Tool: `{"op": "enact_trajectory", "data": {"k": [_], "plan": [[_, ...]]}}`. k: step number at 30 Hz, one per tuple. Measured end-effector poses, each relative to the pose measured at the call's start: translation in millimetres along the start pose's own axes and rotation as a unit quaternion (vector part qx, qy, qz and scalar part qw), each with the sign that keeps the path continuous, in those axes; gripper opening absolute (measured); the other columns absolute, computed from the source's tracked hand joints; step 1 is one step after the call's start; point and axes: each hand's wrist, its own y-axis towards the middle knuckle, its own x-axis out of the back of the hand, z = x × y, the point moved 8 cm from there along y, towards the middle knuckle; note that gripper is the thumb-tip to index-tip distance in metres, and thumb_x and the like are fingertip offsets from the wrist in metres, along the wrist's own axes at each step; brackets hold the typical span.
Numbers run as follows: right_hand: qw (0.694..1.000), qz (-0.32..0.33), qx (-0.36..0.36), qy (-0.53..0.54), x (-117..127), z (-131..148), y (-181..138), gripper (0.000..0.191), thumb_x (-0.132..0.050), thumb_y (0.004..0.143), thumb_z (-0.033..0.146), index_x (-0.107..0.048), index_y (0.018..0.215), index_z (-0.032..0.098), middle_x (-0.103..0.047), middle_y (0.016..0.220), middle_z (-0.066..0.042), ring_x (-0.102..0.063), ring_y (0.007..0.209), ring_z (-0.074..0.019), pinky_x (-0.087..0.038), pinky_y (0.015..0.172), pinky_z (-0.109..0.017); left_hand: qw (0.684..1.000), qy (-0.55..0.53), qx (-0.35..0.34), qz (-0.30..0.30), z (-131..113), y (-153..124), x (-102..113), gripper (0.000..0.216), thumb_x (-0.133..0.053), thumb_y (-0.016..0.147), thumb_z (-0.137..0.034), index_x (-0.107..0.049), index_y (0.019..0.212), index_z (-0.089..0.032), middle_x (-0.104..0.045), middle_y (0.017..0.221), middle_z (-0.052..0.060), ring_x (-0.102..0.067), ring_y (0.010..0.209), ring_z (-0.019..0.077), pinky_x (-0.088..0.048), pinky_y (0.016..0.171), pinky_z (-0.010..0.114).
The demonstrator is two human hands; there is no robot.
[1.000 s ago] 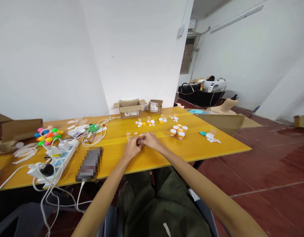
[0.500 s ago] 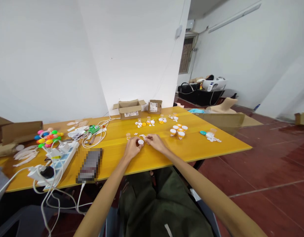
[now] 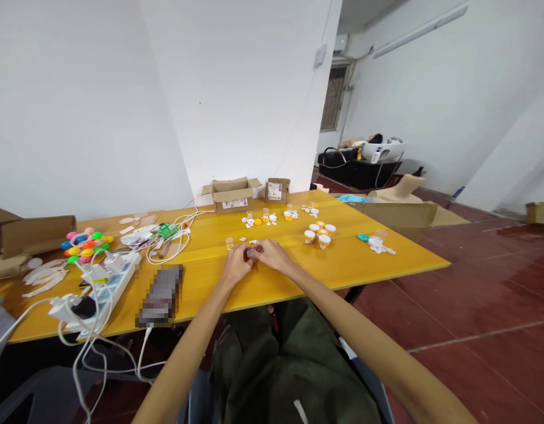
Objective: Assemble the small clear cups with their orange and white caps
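Observation:
My left hand (image 3: 237,264) is closed around a small white round cap (image 3: 251,253), held just above the table. My right hand (image 3: 272,255) has its fingers drawn together over the same cap and partly covers it. Whatever sits between the right fingertips is too small to make out. Beyond the hands lie a few small white pieces (image 3: 242,239). A small clear cup (image 3: 229,242) stands left of them, near my left hand. To the right is a cluster of clear jars with white and orange lids (image 3: 324,240).
Along the back are small groups of white and orange parts (image 3: 257,222), an open cardboard box (image 3: 231,197) and a smaller carton (image 3: 278,191). On the left are a phone (image 3: 161,294), a power strip (image 3: 108,288) with cables, and colourful balls (image 3: 86,246). A teal ring (image 3: 362,237) lies right.
My right hand has moved left from the loose white pieces onto the cap in my left hand, covering part of it. My left hand stays nearly in place.

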Motion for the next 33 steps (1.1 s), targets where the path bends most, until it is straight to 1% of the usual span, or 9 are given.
{"op": "enact_trajectory", "data": {"k": [5,9,11,14,18,21,25,29,33], "plan": [[0.998,-0.003,-0.021,-0.056,3,7,-3,0.017,-0.067,0.087,0.034,-0.078,0.091,0.021,-0.079,0.094,-0.008,-0.072,0.092,-0.0233,-0.044,0.068,-0.024,1.000,0.024,0.002,0.012,-5,-1,1,0.019,-0.062,0.073,-0.010,-0.070,0.087,-0.021,-0.072,0.087,0.005,-0.067,0.090,0.0229,-0.052,0.085,0.035],[0.999,0.007,0.001,-0.033,5,7,-3,0.014,-0.064,0.090,0.029,-0.077,0.091,0.023,-0.079,0.092,-0.005,-0.072,0.092,-0.0211,-0.046,0.071,-0.024,0.999,0.029,0.010,0.014,-9,0,2,0.015,-0.065,0.074,-0.013,-0.069,0.086,-0.021,-0.072,0.087,0.005,-0.066,0.089,0.0222,-0.051,0.084,0.034],[0.999,-0.027,-0.013,-0.027,12,-1,-4,0.016,-0.061,0.092,0.026,-0.076,0.094,0.023,-0.078,0.096,-0.005,-0.071,0.094,-0.0208,-0.047,0.075,-0.025,0.999,0.033,0.015,0.015,-9,-1,3,0.014,-0.066,0.074,-0.014,-0.068,0.086,-0.022,-0.072,0.087,0.004,-0.066,0.089,0.0221,-0.051,0.083,0.034],[0.993,-0.087,-0.066,-0.043,23,-21,-6,0.020,-0.056,0.094,0.023,-0.074,0.103,0.022,-0.076,0.105,-0.008,-0.070,0.098,-0.0208,-0.049,0.080,-0.026,0.998,0.046,0.028,0.009,-7,-1,5,0.014,-0.067,0.074,-0.015,-0.067,0.087,-0.022,-0.071,0.089,0.005,-0.065,0.091,0.0228,-0.050,0.084,0.035],[0.987,-0.108,-0.094,-0.071,25,-35,-5,0.022,-0.057,0.093,0.021,-0.071,0.110,0.022,-0.071,0.117,-0.009,-0.068,0.104,-0.0205,-0.050,0.085,-0.028,0.998,0.057,0.038,-0.004,-3,-2,7,0.015,-0.066,0.076,-0.016,-0.066,0.090,-0.023,-0.071,0.092,0.006,-0.065,0.094,0.0234,-0.050,0.085,0.036],[0.990,-0.092,-0.075,-0.077,18,-34,1,0.025,-0.059,0.093,0.024,-0.069,0.116,0.022,-0.068,0.123,-0.010,-0.066,0.108,-0.0214,-0.049,0.089,-0.029,0.998,0.053,0.039,-0.010,0,-2,7,0.018,-0.067,0.076,-0.017,-0.065,0.092,-0.023,-0.071,0.094,0.006,-0.065,0.097,0.0241,-0.050,0.087,0.036],[0.994,-0.065,-0.008,-0.085,5,-19,14,0.029,-0.061,0.092,0.028,-0.068,0.120,0.025,-0.067,0.121,-0.009,-0.062,0.113,-0.0234,-0.048,0.093,-0.033,0.999,0.034,0.027,-0.018,3,-2,6,0.023,-0.072,0.072,-0.019,-0.064,0.093,-0.024,-0.070,0.097,0.006,-0.064,0.099,0.0259,-0.050,0.090,0.039],[0.995,-0.044,0.004,-0.085,-4,-14,24,0.024,-0.057,0.094,0.027,-0.073,0.113,0.026,-0.066,0.118,-0.010,-0.061,0.114,-0.0245,-0.047,0.094,-0.034,0.999,0.011,0.021,-0.035,6,-1,6,0.024,-0.070,0.074,-0.021,-0.064,0.097,-0.024,-0.069,0.100,0.006,-0.064,0.101,0.0253,-0.050,0.092,0.040],[0.994,-0.047,0.016,-0.097,-7,-13,26,0.023,-0.055,0.096,0.028,-0.075,0.106,0.026,-0.067,0.114,-0.010,-0.061,0.110,-0.0242,-0.048,0.090,-0.032,0.996,-0.016,0.034,-0.079,8,-1,14,0.022,-0.066,0.076,-0.018,-0.064,0.098,-0.022,-0.068,0.100,0.006,-0.064,0.099,0.0230,-0.050,0.094,0.039]]}}
